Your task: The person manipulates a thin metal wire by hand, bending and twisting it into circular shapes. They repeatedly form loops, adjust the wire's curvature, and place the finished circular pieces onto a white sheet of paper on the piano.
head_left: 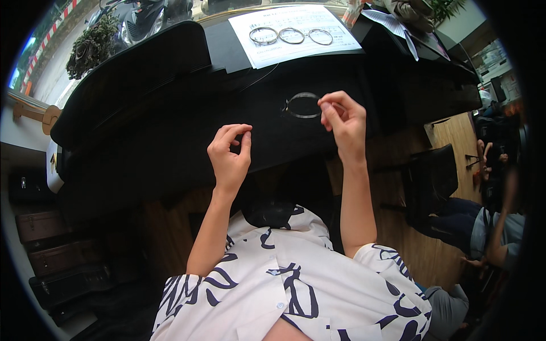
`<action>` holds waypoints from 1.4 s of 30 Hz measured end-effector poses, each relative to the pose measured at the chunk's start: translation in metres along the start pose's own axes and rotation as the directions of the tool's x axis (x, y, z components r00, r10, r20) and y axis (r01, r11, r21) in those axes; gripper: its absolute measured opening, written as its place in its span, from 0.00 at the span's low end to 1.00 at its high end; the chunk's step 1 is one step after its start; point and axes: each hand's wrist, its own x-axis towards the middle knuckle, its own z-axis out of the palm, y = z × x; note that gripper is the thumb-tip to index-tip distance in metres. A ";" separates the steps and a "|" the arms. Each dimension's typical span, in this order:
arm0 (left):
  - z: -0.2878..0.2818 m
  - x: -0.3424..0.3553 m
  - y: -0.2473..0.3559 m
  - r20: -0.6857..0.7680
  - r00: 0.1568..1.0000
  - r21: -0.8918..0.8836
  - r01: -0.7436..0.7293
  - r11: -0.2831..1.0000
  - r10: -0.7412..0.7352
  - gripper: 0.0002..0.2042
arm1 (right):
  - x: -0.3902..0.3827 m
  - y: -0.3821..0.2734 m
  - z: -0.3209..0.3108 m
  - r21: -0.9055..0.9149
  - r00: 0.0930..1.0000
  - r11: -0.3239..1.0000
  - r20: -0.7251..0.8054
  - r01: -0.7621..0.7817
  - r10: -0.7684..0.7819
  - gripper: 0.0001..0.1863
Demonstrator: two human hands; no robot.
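Observation:
My right hand (344,118) pinches the right side of a thin coil of wire (304,116) between thumb and fingers. The coil is a greyish ring, held above the black surface, with a small loose end at its left side. To the left and a little nearer to me is my left hand (230,149), raised and apart from the coil. Its thumb and fingertips come together in a pinch, and I cannot make out whether something fine is between them. Three similar coils, a left one (263,36), a middle one (291,36) and a right one (320,37), lie in a row on white printed sheets (273,57).
The black surface (142,113) stretches wide before me, with a raised panel (165,54) at the back left. Folded papers (392,28) sit at the back right. A dark chair (429,176) and a seated person (483,230) are to the right; stacked cases (51,256) stand at left.

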 end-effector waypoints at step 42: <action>0.032 0.049 -0.019 -0.100 0.977 0.341 -0.146 0.929 0.190 0.07 | 0.091 0.017 0.102 -0.154 0.964 0.986 0.265 0.061 -0.018 0.08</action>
